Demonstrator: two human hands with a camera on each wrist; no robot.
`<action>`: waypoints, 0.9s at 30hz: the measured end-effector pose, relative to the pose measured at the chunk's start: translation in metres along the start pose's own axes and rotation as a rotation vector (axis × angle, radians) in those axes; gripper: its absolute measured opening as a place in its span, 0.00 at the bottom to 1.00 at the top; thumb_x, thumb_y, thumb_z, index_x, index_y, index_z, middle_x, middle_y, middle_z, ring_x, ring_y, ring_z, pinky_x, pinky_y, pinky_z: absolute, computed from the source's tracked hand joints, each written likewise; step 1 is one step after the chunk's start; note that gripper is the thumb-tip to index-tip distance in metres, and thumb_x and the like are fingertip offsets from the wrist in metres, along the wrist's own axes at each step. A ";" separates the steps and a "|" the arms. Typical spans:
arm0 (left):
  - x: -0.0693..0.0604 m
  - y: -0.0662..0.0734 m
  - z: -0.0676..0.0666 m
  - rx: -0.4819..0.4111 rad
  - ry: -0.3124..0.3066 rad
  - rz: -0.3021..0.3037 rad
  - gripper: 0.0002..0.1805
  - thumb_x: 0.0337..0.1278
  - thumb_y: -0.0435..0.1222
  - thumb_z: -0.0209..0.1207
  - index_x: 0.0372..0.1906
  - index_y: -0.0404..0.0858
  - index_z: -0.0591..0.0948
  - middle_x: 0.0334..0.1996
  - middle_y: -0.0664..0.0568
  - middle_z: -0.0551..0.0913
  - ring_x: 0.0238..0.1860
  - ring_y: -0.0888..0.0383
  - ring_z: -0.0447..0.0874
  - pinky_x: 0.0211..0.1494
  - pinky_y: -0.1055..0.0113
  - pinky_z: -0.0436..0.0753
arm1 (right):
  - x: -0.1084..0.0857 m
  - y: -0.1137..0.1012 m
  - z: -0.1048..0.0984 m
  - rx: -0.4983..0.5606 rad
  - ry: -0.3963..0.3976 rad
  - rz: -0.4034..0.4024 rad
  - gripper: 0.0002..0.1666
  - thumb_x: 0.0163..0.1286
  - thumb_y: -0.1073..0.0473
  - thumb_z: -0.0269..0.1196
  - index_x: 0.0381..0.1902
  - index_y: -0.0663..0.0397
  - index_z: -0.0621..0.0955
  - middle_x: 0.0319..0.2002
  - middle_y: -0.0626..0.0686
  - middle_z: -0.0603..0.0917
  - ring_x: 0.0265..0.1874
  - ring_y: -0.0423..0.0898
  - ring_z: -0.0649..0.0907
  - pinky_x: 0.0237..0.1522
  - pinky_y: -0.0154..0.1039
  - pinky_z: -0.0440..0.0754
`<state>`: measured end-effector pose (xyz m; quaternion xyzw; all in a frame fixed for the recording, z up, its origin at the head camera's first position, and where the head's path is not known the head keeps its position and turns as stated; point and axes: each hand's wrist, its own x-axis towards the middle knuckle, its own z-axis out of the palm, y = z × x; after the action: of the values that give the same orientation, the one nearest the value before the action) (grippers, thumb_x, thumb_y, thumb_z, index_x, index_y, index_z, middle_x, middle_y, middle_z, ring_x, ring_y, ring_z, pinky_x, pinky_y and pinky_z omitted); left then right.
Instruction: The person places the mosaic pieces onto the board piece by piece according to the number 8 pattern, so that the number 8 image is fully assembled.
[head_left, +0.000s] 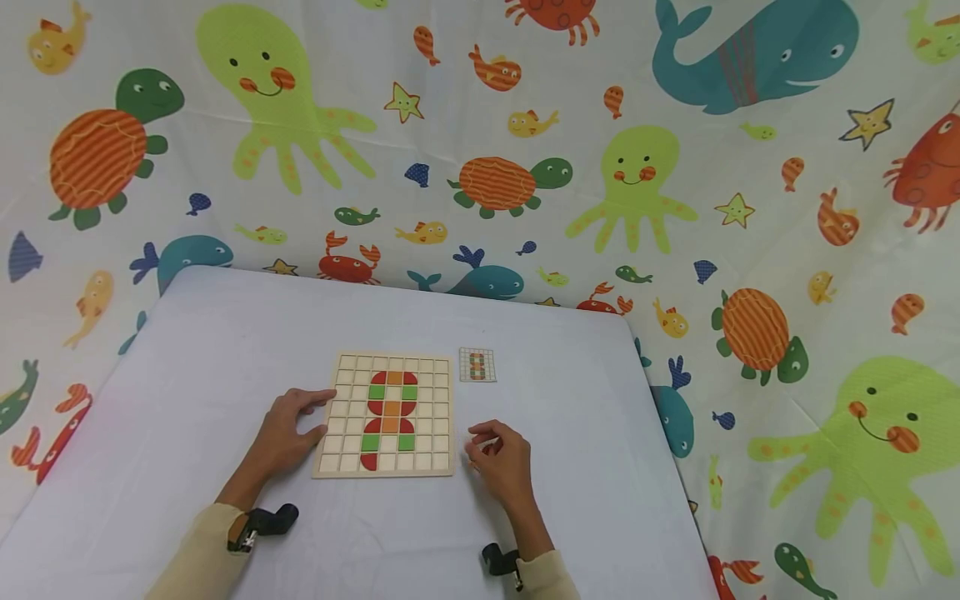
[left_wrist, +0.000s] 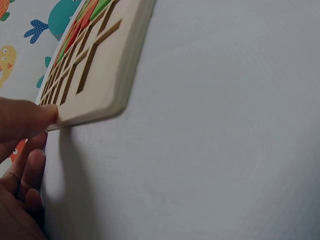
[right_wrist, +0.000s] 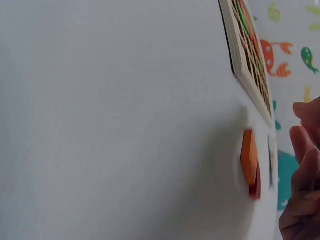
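A square wooden grid board [head_left: 431,461] lies on the white table, with red rounded tiles [head_left: 368,462], green square tiles [head_left: 406,442] and orange square tiles [head_left: 392,408] in its middle columns. My left hand [head_left: 283,433] rests at the board's left edge, thumb and index finger spread and touching the rim. To the right of the board hovers my right hand [head_left: 501,460], fingers loosely bent and nothing visible between them. Below it, in the right wrist view, an orange piece [right_wrist: 249,157] and a red piece [right_wrist: 256,184] lie together on the table; the head view hides them.
A small pattern card [head_left: 487,367] with a printed grid and coloured design lies beyond the board's upper right corner. White cloth covers the table [head_left: 375,542]. A curtain [head_left: 420,75] with sea animals hangs behind and along the right side.
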<state>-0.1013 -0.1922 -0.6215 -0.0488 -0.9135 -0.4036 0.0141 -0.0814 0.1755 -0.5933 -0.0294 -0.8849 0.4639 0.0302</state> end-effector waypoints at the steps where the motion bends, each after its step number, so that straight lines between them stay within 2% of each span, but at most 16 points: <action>1: 0.000 0.000 0.000 0.000 0.000 -0.002 0.33 0.60 0.26 0.68 0.72 0.36 0.78 0.59 0.38 0.79 0.56 0.44 0.75 0.58 0.46 0.73 | 0.000 0.003 -0.004 -0.001 0.000 0.013 0.13 0.61 0.66 0.76 0.40 0.43 0.91 0.32 0.45 0.89 0.23 0.39 0.76 0.25 0.30 0.74; 4: 0.000 0.000 0.000 -0.002 -0.002 -0.006 0.33 0.60 0.26 0.67 0.72 0.36 0.78 0.59 0.37 0.79 0.56 0.43 0.75 0.58 0.46 0.73 | -0.002 0.012 -0.013 -0.021 -0.021 0.055 0.15 0.61 0.68 0.76 0.42 0.44 0.91 0.37 0.46 0.89 0.26 0.40 0.76 0.27 0.31 0.75; 7: 0.001 0.000 0.000 0.001 -0.006 -0.014 0.33 0.60 0.26 0.67 0.72 0.36 0.78 0.59 0.37 0.79 0.56 0.43 0.75 0.59 0.45 0.73 | -0.004 0.019 -0.022 -0.051 -0.082 0.059 0.19 0.60 0.69 0.77 0.45 0.42 0.91 0.43 0.46 0.88 0.27 0.40 0.76 0.28 0.31 0.76; 13: 0.001 0.000 0.000 0.002 -0.014 -0.025 0.33 0.60 0.26 0.67 0.72 0.36 0.77 0.59 0.37 0.79 0.57 0.42 0.75 0.60 0.45 0.74 | -0.003 0.029 -0.031 -0.090 -0.212 -0.020 0.22 0.59 0.68 0.79 0.47 0.39 0.91 0.46 0.46 0.86 0.26 0.38 0.76 0.29 0.30 0.76; 18: 0.002 0.000 0.000 0.001 -0.015 -0.027 0.33 0.60 0.26 0.67 0.72 0.36 0.78 0.58 0.37 0.79 0.56 0.43 0.74 0.60 0.45 0.73 | -0.001 0.026 -0.029 -0.153 -0.231 -0.070 0.18 0.58 0.65 0.80 0.45 0.42 0.93 0.40 0.47 0.84 0.30 0.38 0.76 0.33 0.31 0.76; 23: 0.002 0.000 0.000 -0.002 -0.016 -0.023 0.33 0.60 0.26 0.68 0.72 0.36 0.78 0.58 0.37 0.79 0.56 0.43 0.74 0.59 0.46 0.73 | -0.001 0.022 -0.024 -0.240 -0.237 -0.065 0.13 0.60 0.62 0.80 0.42 0.40 0.93 0.37 0.45 0.79 0.32 0.38 0.75 0.34 0.32 0.74; 27: 0.002 0.001 0.000 -0.001 -0.017 -0.022 0.33 0.60 0.26 0.68 0.72 0.36 0.78 0.59 0.37 0.79 0.56 0.43 0.74 0.59 0.47 0.73 | -0.001 0.022 -0.020 -0.271 -0.229 -0.072 0.10 0.61 0.61 0.78 0.39 0.38 0.93 0.35 0.44 0.78 0.31 0.37 0.74 0.31 0.32 0.72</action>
<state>-0.1030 -0.1919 -0.6206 -0.0420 -0.9139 -0.4038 0.0018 -0.0779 0.2043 -0.5999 0.0514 -0.9374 0.3395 -0.0586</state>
